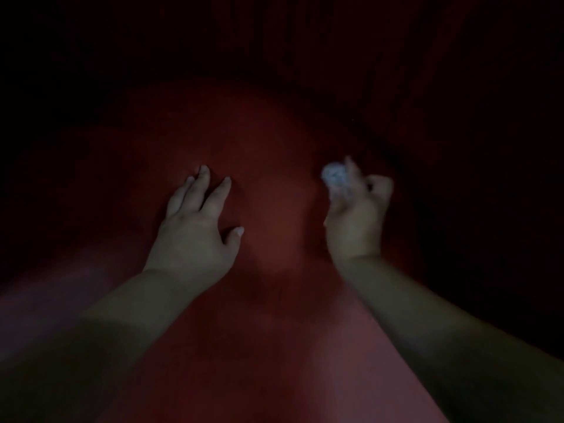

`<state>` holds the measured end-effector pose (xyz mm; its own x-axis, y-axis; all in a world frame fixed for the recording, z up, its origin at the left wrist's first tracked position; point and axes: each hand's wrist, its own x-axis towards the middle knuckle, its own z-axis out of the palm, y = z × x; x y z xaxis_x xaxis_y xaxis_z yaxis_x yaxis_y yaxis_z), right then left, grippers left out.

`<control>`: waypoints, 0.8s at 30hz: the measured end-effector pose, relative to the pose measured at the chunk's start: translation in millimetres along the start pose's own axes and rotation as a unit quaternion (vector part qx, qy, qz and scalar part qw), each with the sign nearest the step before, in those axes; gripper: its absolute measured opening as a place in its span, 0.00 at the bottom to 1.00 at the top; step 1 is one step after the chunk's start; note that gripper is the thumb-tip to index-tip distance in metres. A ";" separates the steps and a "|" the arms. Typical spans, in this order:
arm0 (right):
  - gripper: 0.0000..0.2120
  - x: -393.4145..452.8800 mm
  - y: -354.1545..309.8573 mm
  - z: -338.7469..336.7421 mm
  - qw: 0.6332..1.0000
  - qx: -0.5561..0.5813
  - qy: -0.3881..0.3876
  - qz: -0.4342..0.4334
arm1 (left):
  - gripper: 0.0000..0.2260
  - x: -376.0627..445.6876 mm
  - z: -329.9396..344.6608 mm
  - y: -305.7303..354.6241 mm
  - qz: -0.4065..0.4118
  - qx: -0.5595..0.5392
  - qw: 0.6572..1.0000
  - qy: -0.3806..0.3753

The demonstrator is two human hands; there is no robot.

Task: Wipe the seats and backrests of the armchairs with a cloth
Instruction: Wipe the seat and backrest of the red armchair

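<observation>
In dim light, the left hand (195, 227) lies flat on the red armchair (274, 166) cushion, fingers straight and spread, thumb out to the right. To its right, the right hand (355, 215) curls around a bunched pale cloth (334, 175), gripping it over the cushion's right side.

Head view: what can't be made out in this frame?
- Cloth: blurred, mostly wrapped by the right hand; size unclear.
- Armchair: darkness hides its edges; seat or backrest, cannot tell.
- Left hand: fingers spread; actual contact uncertain.
- Surroundings: black.
</observation>
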<state>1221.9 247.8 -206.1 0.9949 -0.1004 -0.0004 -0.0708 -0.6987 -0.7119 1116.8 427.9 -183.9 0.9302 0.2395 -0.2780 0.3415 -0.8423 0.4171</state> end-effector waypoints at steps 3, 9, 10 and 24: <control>0.05 41.9 -25.6 6.4 0.973 0.118 0.140 0.138 | 0.33 -0.2 -4.4 -4.1 0.014 -0.008 1.000 -0.006; 0.10 20.1 -56.6 49.3 0.980 -0.019 -0.161 -0.115 | 0.29 -2.7 -17.2 -19.1 0.042 -0.028 0.999 0.001; 0.12 4.4 -48.2 47.2 0.965 -0.027 -0.206 -0.159 | 0.28 -5.0 -19.7 -21.3 0.039 -0.026 0.999 0.006; 0.08 82.2 -107.1 105.4 0.921 0.346 -0.080 0.162 | 0.26 -64.2 -32.4 -84.3 -0.079 -0.031 0.994 0.073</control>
<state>1318.8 389.0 -203.9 0.9316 -0.0804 -0.3546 -0.3576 -0.0273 -0.9335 1032.6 499.2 -173.3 0.8718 0.4385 -0.2181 0.4892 -0.7575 0.4323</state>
